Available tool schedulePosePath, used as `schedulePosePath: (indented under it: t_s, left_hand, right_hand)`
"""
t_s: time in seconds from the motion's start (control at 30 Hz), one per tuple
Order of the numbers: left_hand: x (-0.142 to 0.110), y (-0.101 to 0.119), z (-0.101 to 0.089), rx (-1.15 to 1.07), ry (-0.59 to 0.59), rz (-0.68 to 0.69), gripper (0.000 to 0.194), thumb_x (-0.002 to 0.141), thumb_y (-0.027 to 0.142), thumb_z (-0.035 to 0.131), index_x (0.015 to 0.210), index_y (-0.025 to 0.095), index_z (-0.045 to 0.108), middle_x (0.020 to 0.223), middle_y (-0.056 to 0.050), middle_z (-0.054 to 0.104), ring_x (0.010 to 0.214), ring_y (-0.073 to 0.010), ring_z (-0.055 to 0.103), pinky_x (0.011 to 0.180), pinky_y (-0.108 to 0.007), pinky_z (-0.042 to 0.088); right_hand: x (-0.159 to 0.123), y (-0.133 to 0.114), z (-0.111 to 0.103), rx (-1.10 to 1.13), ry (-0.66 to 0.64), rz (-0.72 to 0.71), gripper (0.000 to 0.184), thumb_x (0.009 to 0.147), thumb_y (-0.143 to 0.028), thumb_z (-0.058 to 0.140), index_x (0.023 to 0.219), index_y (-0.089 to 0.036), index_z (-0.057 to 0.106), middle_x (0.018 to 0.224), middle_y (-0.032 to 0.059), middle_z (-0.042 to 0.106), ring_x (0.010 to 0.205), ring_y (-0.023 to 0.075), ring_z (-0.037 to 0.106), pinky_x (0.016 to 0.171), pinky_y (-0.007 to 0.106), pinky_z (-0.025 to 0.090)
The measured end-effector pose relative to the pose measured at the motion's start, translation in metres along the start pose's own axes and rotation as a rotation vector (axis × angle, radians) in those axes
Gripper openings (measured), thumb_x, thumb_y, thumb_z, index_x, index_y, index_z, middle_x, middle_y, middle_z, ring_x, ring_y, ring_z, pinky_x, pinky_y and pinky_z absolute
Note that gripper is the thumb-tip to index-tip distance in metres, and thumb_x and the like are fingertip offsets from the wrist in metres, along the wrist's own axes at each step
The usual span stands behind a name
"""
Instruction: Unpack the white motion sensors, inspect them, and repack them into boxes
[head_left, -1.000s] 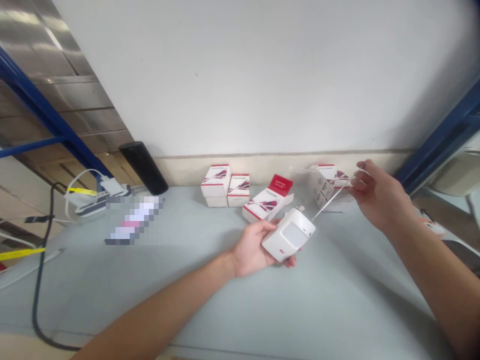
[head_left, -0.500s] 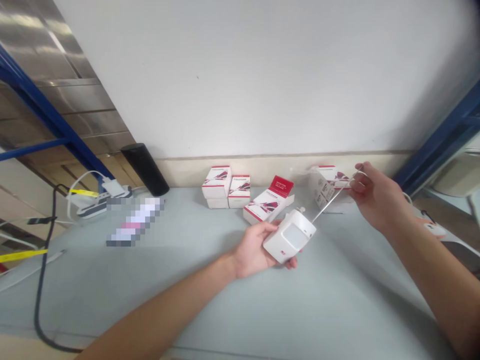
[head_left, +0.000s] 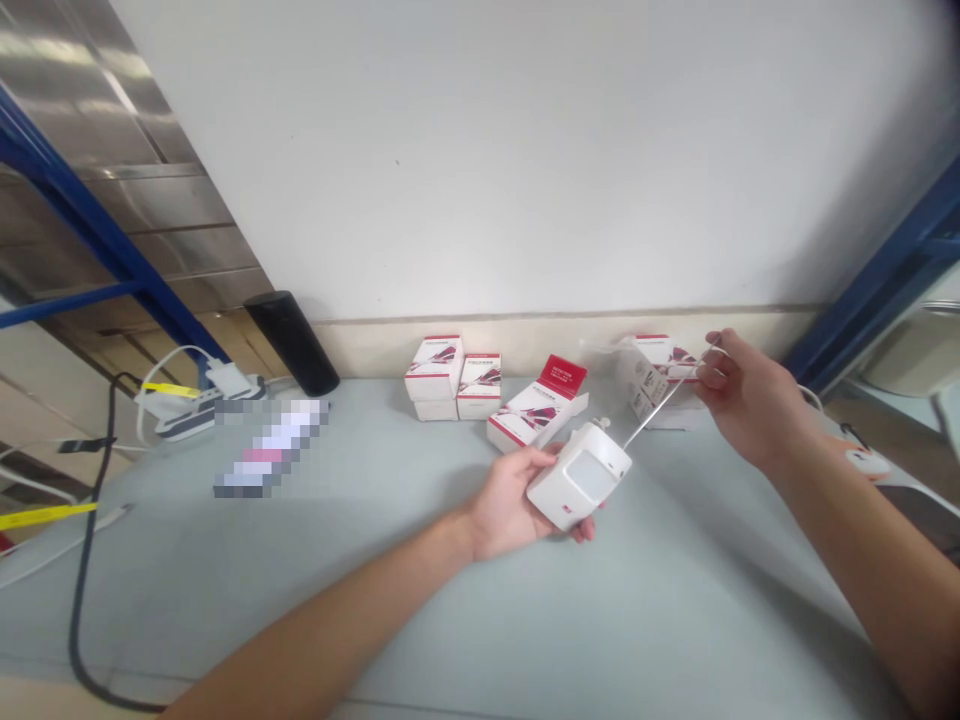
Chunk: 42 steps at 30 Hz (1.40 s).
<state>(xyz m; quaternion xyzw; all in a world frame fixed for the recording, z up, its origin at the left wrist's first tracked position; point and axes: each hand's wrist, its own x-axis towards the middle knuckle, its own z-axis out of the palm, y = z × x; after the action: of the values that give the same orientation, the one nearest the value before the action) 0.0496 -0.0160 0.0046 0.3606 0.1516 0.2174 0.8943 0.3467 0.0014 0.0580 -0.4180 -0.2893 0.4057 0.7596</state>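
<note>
Left hand is closed around the back of a white motion sensor, with the lens facing up and the sensor apparently held clear of the bench. Right hand is pinching the far end of a thin metal rod; could be stiff wire, can't tell. The rod's other end reaches the sensor's top corner, just ahead of the left hand. Can't tell if it's actually engaged there.

Main risk: the grip on the rod is at its far end, so any small wrist wobble gets amplified at the tip, which could skid off the corner or bend the rod. The sensor's smooth plastic could also twist in the left hand under side load. Behind the right hand sits a white-and-red carton, and a swing back could catch it. A red-flapped box just past the left hand is exposed if the sensor slips.
</note>
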Motion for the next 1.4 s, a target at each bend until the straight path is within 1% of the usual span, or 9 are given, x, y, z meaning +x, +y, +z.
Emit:
schedulePosePath:
  t_s: [0.27, 0.5, 0.73, 0.9, 1.07, 1.4]
  left_hand:
    - [-0.0004, 0.0008, 0.0027, 0.011, 0.043, -0.011, 0.041, 0.089, 0.039, 0.055, 0.121, 0.015, 0.066, 0.100, -0.016, 0.075, 0.074, -0.0282, 0.071, 0.079, -0.041, 0.046]
    - [0.0017, -0.0018, -0.0039, -0.002, -0.004, 0.007, 0.043, 0.091, 0.040, 0.056, 0.126, 0.017, 0.065, 0.104, -0.016, 0.075, 0.078, -0.0285, 0.072, 0.078, -0.041, 0.048]
    - [0.0012, -0.0010, -0.0011, 0.017, 0.010, -0.003, 0.040, 0.089, 0.040, 0.056, 0.121, 0.016, 0.064, 0.101, -0.015, 0.075, 0.075, -0.0283, 0.072, 0.078, -0.040, 0.048]
    - [0.0004, -0.0001, 0.0002, 0.022, 0.008, -0.002, 0.041, 0.089, 0.040, 0.056, 0.120, 0.016, 0.064, 0.101, -0.015, 0.075, 0.074, -0.0281, 0.072, 0.079, -0.040, 0.047]
    - [0.0005, -0.0006, 0.0008, 0.028, 0.032, -0.006, 0.044, 0.089, 0.042, 0.055, 0.123, 0.015, 0.063, 0.101, -0.015, 0.075, 0.074, -0.0281, 0.072, 0.078, -0.040, 0.047]
    - [0.0004, 0.0008, 0.0005, 0.015, -0.002, -0.012, 0.039, 0.090, 0.041, 0.057, 0.119, 0.017, 0.067, 0.101, -0.014, 0.075, 0.076, -0.0273, 0.072, 0.081, -0.040, 0.046]
  right_hand:
    - [-0.0027, -0.0012, 0.0023, -0.006, 0.006, -0.004, 0.028, 0.078, -0.033, 0.090, 0.090, -0.017, 0.070, 0.068, -0.0069, 0.040, 0.054, 0.0058, 0.037, 0.044, 0.014, 0.038]
    - [-0.0016, 0.0019, 0.0008, -0.018, 0.001, -0.006, 0.037, 0.074, -0.039, 0.095, 0.090, -0.017, 0.070, 0.069, -0.0066, 0.041, 0.054, 0.0055, 0.038, 0.045, 0.014, 0.039]
    - [-0.0016, 0.0023, 0.0008, -0.030, 0.022, -0.019, 0.028, 0.077, -0.033, 0.090, 0.091, -0.017, 0.072, 0.068, -0.0059, 0.043, 0.054, 0.0062, 0.038, 0.044, 0.015, 0.039]
    - [-0.0012, 0.0029, 0.0005, -0.018, 0.006, -0.019, 0.029, 0.075, -0.032, 0.092, 0.090, -0.017, 0.072, 0.068, -0.0061, 0.042, 0.054, 0.0058, 0.038, 0.043, 0.014, 0.037]
    - [-0.0007, 0.0031, 0.0002, -0.031, 0.013, -0.021, 0.026, 0.078, -0.033, 0.090, 0.088, -0.018, 0.071, 0.068, -0.0052, 0.045, 0.055, 0.0058, 0.037, 0.043, 0.014, 0.036]
    - [-0.0038, -0.0024, 0.0013, -0.061, -0.006, -0.080, 0.030, 0.076, -0.033, 0.089, 0.091, -0.017, 0.069, 0.066, -0.0066, 0.042, 0.056, 0.0064, 0.037, 0.046, 0.017, 0.032]
